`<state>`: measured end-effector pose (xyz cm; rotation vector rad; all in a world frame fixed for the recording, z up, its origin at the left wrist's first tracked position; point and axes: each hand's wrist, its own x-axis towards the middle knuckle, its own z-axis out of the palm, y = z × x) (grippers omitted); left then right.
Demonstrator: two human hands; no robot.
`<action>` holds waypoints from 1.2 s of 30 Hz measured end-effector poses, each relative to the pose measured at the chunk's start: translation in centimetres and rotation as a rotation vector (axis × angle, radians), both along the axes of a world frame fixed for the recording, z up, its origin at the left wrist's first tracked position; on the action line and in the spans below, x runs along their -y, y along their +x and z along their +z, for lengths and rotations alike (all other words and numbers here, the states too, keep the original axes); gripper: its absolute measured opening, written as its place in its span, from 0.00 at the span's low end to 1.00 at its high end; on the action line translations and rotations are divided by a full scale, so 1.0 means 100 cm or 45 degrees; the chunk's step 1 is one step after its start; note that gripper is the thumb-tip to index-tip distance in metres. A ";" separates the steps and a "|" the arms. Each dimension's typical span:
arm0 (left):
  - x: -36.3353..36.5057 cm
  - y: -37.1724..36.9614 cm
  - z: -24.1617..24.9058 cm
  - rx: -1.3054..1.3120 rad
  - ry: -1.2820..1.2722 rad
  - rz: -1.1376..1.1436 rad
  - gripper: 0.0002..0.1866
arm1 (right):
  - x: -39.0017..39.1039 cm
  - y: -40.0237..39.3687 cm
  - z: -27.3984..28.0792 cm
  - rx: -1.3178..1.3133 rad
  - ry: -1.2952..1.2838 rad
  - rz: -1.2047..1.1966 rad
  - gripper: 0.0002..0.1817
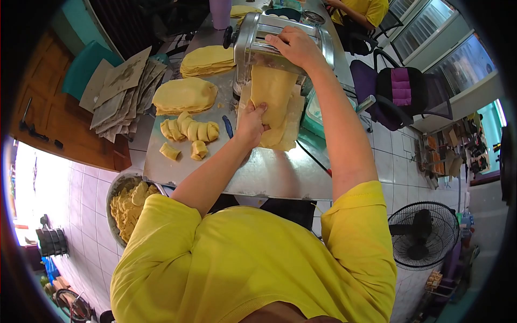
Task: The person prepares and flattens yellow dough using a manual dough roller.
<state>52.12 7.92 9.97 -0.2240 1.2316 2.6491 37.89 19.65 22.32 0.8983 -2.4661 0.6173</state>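
Observation:
A sheet of yellow dough (273, 86) hangs from the front of a silver dough sheeter (247, 40). My left hand (251, 125) grips the sheet's lower left edge, thumb on top and the other fingers partly hidden. My right hand (296, 47) lies on the top of the sheeter, palm down, thumb apart from the fingers; nothing shows in it. Beneath the hanging sheet, more flat dough (280, 141) rests on a board (295, 116). Left of my left hand are cut dough pieces (198, 129) and a stack of flat dough sheets (184, 96).
Another dough stack (207, 60) lies farther back on the metal table (242, 180). A bowl of dough (129, 207) stands low at left, near piled cardboard sheets (121, 86). A green container (315, 116) sits at right. Beyond are a chair (401, 91), a fan (424, 235) and another person (363, 13).

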 end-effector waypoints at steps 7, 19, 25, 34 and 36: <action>0.001 0.001 -0.004 0.050 0.048 0.009 0.19 | 0.001 0.001 0.002 -0.059 0.148 -0.076 0.28; -0.009 0.018 -0.011 0.118 -0.037 0.085 0.22 | 0.002 -0.017 -0.011 -0.112 0.098 -0.266 0.29; -0.012 0.042 -0.006 0.126 -0.006 0.045 0.23 | -0.003 -0.028 -0.014 -0.031 0.179 -0.285 0.30; 0.003 0.085 -0.018 0.129 -0.216 -0.034 0.28 | -0.007 -0.035 -0.009 -0.015 0.187 -0.168 0.29; 0.015 0.094 -0.011 0.276 -0.331 -0.193 0.30 | -0.006 -0.033 -0.007 0.003 0.194 -0.171 0.29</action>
